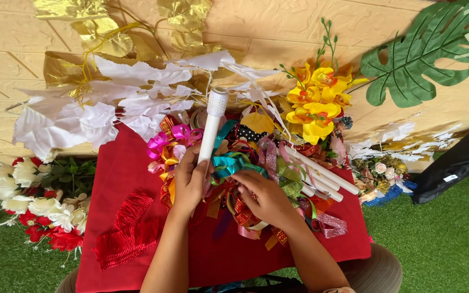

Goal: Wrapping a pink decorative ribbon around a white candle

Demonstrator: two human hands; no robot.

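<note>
White tube (211, 127) | upright over the ribbon pile (245, 179), mid-desk (126, 168) | my left hand (188, 182) wraps its lower end; looks light, stiff, smooth, best gripped low | right hand (264, 198) pinches teal ribbon (229, 163), soft and limp

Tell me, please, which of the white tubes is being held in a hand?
The perforated-capped white tube, standing up in the left hand. The other white tubes lie untouched on the ribbons, right of the right hand.
</note>
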